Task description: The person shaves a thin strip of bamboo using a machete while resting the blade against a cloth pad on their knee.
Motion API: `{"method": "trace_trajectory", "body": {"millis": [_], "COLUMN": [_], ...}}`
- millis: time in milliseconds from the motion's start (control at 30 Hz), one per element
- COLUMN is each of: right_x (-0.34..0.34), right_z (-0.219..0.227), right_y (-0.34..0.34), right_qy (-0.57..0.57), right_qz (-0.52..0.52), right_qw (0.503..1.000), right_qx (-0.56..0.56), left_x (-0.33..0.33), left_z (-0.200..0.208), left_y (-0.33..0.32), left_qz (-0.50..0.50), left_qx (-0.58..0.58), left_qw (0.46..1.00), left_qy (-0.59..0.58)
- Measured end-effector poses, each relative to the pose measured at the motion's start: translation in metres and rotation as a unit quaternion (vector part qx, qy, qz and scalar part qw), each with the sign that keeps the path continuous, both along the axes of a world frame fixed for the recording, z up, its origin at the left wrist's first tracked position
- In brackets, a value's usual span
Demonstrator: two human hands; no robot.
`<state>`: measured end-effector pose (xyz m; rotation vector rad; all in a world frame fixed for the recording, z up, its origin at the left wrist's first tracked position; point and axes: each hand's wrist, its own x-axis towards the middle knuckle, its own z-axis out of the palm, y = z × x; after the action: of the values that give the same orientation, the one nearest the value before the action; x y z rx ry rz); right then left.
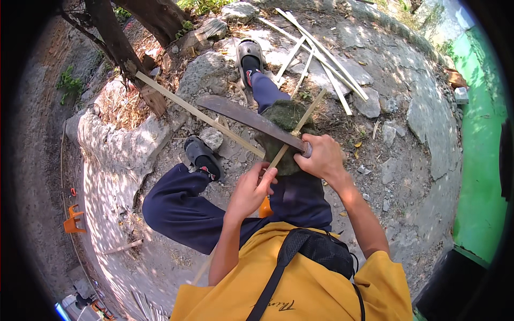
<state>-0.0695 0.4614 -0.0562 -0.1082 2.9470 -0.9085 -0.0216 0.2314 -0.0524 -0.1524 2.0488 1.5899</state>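
Observation:
My right hand point(323, 155) is closed round the handle of a machete point(241, 114). Its long, dark, curved blade points away to the upper left. Pinched in my left hand point(251, 188) is a narrow bamboo strip point(310, 111) with a knot partway along, slanting up to the right. The blade crosses this strip just below the knot, close to my right hand. Both are over a dark green mossy-looking pad point(284, 115) at my right leg. A second, longer strip point(198, 113) runs from the tree trunk to beside my left fingers; whether they touch it I cannot tell.
Several pale strips point(332, 67) lie crossed on the rocky ground ahead. Tree trunks point(110, 37) rise at the far left, with rocks point(203, 77) around my shoes. A green wall point(479, 144) stands at the right. An orange stool point(74, 220) is at the left.

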Motion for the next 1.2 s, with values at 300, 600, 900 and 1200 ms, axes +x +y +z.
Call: {"method": "trace_trajectory", "body": {"millis": [300, 600, 900, 1200], "right_x": [-0.003, -0.003, -0.005, 0.010], "right_z": [0.003, 0.003, -0.005, -0.013], "right_y": [0.006, 0.009, 0.014, 0.030], "right_qy": [-0.054, -0.045, 0.001, -0.049], "right_qz": [-0.032, -0.034, -0.042, -0.009], "right_qw": [0.998, 0.998, 0.999, 0.974], "right_qx": [-0.007, -0.004, -0.024, -0.219], "left_x": [0.010, 0.072, 0.126, 0.097], "left_z": [-0.005, 0.034, 0.072, 0.110], "left_y": [0.009, -0.055, -0.143, -0.157], "left_qz": [0.021, 0.020, 0.034, 0.062], "left_qx": [0.056, 0.002, -0.088, -0.164], "left_qw": [0.998, 0.999, 0.992, 0.984], "left_qy": [0.016, -0.028, -0.079, -0.017]}}
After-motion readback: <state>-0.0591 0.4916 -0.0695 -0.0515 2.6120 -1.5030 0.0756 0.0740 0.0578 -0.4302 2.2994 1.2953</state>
